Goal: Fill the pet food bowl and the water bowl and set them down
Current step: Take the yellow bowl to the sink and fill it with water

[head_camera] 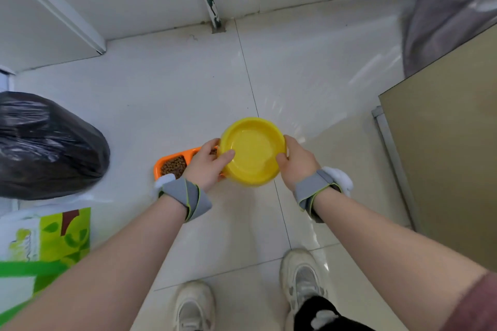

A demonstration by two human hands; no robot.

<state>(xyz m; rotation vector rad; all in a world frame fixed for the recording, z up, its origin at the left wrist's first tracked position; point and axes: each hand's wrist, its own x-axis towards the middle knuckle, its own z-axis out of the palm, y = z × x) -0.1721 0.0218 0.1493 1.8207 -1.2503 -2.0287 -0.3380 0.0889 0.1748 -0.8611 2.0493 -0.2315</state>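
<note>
Both hands – left (205, 166) & right (297, 162) – grip yellow bowl (252, 150) above orange kibble dish (172, 165).

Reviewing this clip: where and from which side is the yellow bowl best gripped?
By its rim, at opposite sides, as the left hand and right hand do now. The yellow bowl is round, wide, open-topped and seems to hold water, so a level two-sided grip likely avoids spilling.

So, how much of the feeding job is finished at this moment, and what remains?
The orange food dish already sits on the floor with kibble in it. The left hand and right hand hold the yellow bowl above the floor; it seems to hold water. What remains is to set it down.
</note>
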